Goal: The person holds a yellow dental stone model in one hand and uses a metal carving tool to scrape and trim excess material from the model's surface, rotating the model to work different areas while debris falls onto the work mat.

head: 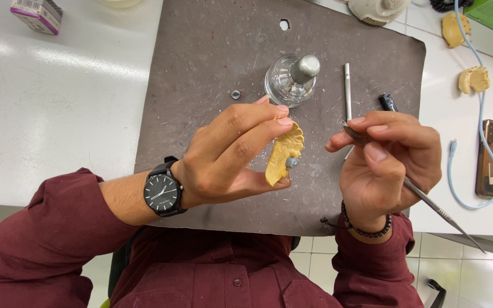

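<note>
Yellow dental cast (pixel 283 153) in left hand (pixel 229 154) (thin metal tool (pixel 423 197) in right hand (pixel 389 168))

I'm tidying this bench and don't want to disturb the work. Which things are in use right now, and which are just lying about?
In use:
left hand holding the yellow dental cast
right hand holding the thin metal tool

Lying about:
glass burner
metal rod
two spare casts
phone with blue cable
small box
</note>
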Available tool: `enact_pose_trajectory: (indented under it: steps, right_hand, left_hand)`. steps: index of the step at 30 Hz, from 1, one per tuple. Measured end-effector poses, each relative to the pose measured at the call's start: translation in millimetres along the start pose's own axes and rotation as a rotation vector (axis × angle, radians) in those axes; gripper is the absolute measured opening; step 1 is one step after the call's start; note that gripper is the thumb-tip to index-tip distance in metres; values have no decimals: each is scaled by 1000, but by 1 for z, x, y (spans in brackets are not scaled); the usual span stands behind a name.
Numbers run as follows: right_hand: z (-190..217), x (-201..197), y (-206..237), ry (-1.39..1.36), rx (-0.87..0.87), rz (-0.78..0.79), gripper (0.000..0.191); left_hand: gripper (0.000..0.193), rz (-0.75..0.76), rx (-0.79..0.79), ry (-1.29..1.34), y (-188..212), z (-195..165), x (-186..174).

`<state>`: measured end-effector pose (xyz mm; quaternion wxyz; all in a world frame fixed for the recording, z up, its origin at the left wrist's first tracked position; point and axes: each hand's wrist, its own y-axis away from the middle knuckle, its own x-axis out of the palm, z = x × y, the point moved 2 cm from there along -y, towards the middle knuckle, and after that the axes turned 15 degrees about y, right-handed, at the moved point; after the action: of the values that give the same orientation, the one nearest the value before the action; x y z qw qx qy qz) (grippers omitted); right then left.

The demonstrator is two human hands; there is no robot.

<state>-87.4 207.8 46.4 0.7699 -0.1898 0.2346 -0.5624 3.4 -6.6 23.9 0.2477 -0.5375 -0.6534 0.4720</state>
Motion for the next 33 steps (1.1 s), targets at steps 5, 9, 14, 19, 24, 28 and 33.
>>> enact_pose_trajectory:
  steps: [5, 9, 14, 19, 24, 28, 33]
  right_hand:
    - [-3, -4, 2, 48, -27, 46, 31]
    - [-4, -6, 2, 70, -34, 112, 39]
    - [-5, -7, 5, 37, -4, 180, 46]
    - [-9, -9, 12, 42, -42, 160, 56]
    - [-6, 0, 6, 1, 20, 253, 78]
    - [2, 21, -10, 444, -202, 337, 39]
    - [9, 30, -15, 358, -244, 457, 31]
  left_hand:
    - [76, 1, -25, -11, 3, 2, 2]
    - [77, 1, -48, -6, 2, 1, 2]
    - [74, -17, -46, 0, -7, -3, 0]
    - [69, 8, -318, 187, -8, -3, 3]
    - [73, 87, -1103, 943, 6, 27, 13]
    - [70, 148, -1216, 1274, 13, 38, 19]
    - [108, 355, -1349, 1703, 20, 25, 19]
